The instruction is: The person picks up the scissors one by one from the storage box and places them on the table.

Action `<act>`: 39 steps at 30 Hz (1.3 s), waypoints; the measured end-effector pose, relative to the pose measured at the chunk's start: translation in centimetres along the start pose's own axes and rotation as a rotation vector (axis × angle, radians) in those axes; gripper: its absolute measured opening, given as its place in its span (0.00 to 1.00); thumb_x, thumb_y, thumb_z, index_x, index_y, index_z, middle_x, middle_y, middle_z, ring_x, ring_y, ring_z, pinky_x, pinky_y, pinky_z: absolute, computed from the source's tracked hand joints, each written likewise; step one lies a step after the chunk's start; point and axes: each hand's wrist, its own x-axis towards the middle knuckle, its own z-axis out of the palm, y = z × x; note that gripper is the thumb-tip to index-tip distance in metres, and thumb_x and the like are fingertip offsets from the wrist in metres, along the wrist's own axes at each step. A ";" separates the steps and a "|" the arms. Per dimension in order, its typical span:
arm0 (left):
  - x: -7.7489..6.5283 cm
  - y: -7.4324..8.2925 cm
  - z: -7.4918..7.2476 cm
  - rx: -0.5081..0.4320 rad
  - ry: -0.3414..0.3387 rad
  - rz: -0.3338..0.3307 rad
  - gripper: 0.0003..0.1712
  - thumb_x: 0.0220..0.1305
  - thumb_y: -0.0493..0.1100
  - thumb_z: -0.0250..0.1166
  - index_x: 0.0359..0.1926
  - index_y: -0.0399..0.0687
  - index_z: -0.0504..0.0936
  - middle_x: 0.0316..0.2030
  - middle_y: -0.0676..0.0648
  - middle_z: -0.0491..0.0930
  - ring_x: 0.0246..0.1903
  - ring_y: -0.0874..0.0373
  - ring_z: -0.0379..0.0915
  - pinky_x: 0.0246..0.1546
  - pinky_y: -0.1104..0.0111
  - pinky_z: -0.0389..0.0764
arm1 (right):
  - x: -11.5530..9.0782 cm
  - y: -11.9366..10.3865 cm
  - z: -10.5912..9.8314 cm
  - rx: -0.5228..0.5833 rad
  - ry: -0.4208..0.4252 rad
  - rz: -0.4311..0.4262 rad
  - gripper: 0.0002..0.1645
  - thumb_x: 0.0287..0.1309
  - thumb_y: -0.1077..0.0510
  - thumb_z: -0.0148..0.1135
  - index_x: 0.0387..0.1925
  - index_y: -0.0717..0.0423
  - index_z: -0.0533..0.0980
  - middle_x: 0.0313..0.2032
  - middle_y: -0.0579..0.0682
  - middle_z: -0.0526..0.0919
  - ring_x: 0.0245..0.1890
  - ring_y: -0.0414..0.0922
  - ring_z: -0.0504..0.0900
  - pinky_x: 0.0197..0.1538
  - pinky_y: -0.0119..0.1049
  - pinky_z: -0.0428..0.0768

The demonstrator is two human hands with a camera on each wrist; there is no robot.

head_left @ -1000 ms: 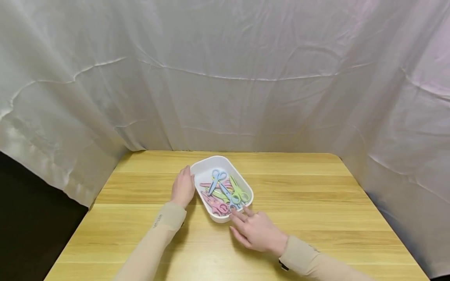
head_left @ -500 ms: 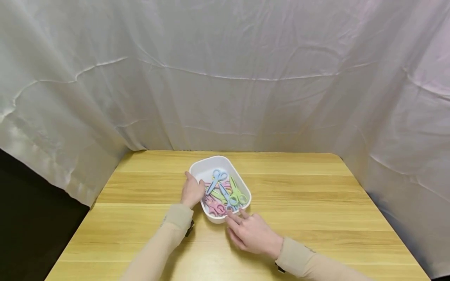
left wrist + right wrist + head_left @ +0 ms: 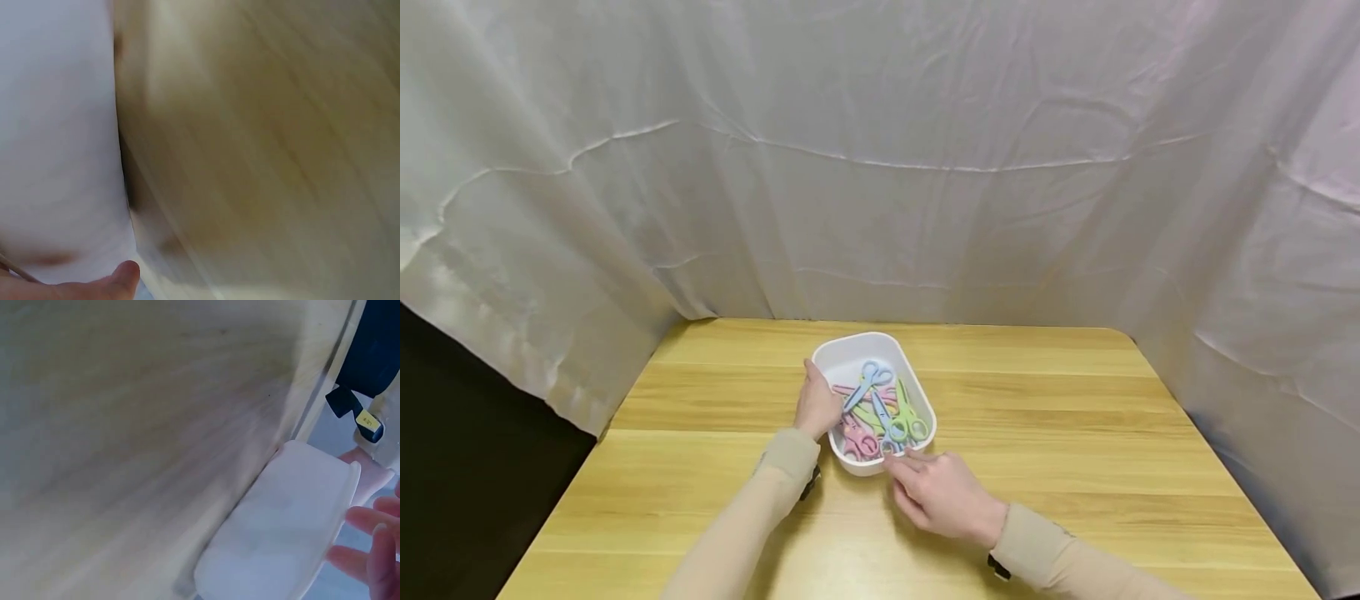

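A white plastic basket point(image 3: 865, 468) sits on the wooden table in the head view, turned at a slant. Inside lie several small scissors: blue scissors point(image 3: 867, 385), light green scissors point(image 3: 910, 417) and pink scissors point(image 3: 859, 437), overlapping one another. My left hand point(image 3: 818, 406) grips the basket's left wall, part of it over the rim and a digit along the outside. In the left wrist view one digit point(image 3: 119, 281) lies by the white wall. My right hand point(image 3: 946, 496) touches the near rim with extended fingertips; its lower digit stands off the basket.
The wood-grain table point(image 3: 1060, 417) spreads around the basket on all sides. Grey-white curtains point(image 3: 925, 208) hang behind and along both sides of the table. A dark area point(image 3: 467, 450) shows beyond its left edge.
My left hand has slid from outside the left rim to over it, now gripping the wall. The right hand stays at the near rim, its fingers drawn closer together.
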 end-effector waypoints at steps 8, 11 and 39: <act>0.2 0.0 0.0 -0.026 -0.069 0.001 0.62 0.56 0.26 0.59 0.78 0.36 0.24 0.77 0.27 0.47 0.71 0.33 0.60 0.68 0.49 0.72 | 0.1 0.4 0.6 0.111 0.085 0.021 0.13 0.49 0.60 0.69 0.40 0.51 0.80 0.30 0.42 0.88 0.24 0.32 0.82 0.23 0.21 0.75; 0.3 0.0 -0.1 -0.015 -0.079 0.008 0.61 0.57 0.26 0.59 0.78 0.36 0.25 0.77 0.28 0.46 0.73 0.34 0.58 0.69 0.48 0.70 | 0.5 0.5 0.5 0.175 0.085 0.045 0.11 0.50 0.61 0.67 0.39 0.51 0.82 0.29 0.41 0.89 0.20 0.28 0.75 0.23 0.16 0.70; 0.8 -0.7 -1.6 0.038 -0.220 0.055 0.59 0.58 0.22 0.55 0.79 0.41 0.27 0.78 0.31 0.47 0.71 0.33 0.61 0.63 0.48 0.76 | 3.1 1.2 0.9 0.452 -0.072 0.190 0.13 0.60 0.61 0.61 0.46 0.55 0.83 0.36 0.48 0.89 0.25 0.31 0.77 0.31 0.18 0.74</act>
